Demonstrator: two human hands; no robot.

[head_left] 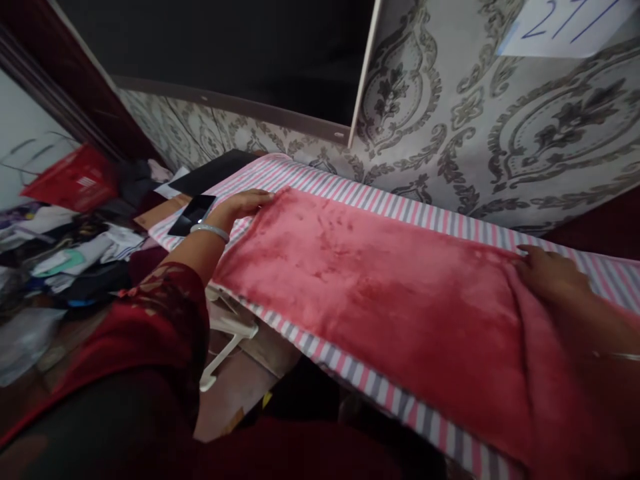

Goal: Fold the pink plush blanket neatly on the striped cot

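Note:
A red plush cloth point(370, 287) lies spread over a pink, grey and white striped cover point(320, 177). At its far left corner my left hand point(247, 201) pinches the edge between thumb and fingers. My right hand point(553, 273) grips the far right edge, where the fabric folds over and hangs toward me. Part of the right fingers is hidden by the fold. A dark phone-like slab point(193, 215) rests on the striped cover beside my left wrist.
A large screen point(225, 60) hangs on the patterned wall point(465, 113), with a numbered paper point(560, 30) at upper right. Piled clothes point(85, 253) and a red basket point(75, 179) are at left. A white plastic piece point(225, 353) shows below the cover's front edge.

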